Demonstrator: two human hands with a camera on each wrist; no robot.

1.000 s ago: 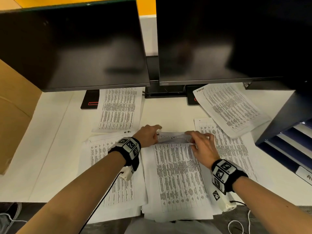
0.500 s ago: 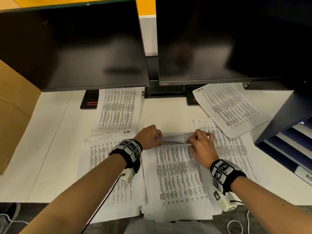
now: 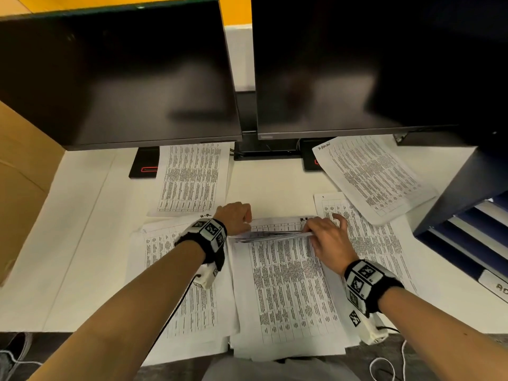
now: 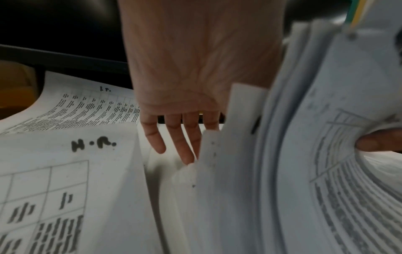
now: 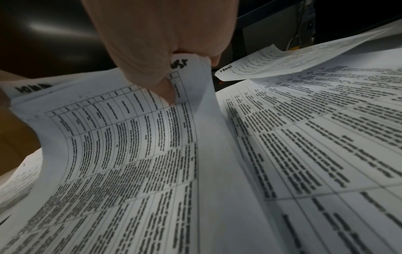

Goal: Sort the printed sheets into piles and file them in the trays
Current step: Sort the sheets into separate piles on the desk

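Two dark monitors (image 3: 118,75) are standing across the back of the white bench (image 3: 68,243), with a cardboard box (image 3: 19,182) sitting off to the left. At the right edge a dark rack of trays (image 3: 467,237) is holding pale sheets in its slots, though how many I cannot tell. Printed sheets are lying over the bench in separate piles: one (image 3: 192,177) under the left monitor, one (image 3: 371,177) lying askew under the right monitor, one (image 3: 379,243) below that, and one (image 3: 176,298) under the left forearm. The middle stack (image 3: 286,292) is lying nearest the bench's front edge, its far end being lifted and fanned. The left hand (image 3: 233,217) is curling into that far edge at its left corner. The right hand (image 3: 327,237) is pinching the raised right corner between thumb and fingers.
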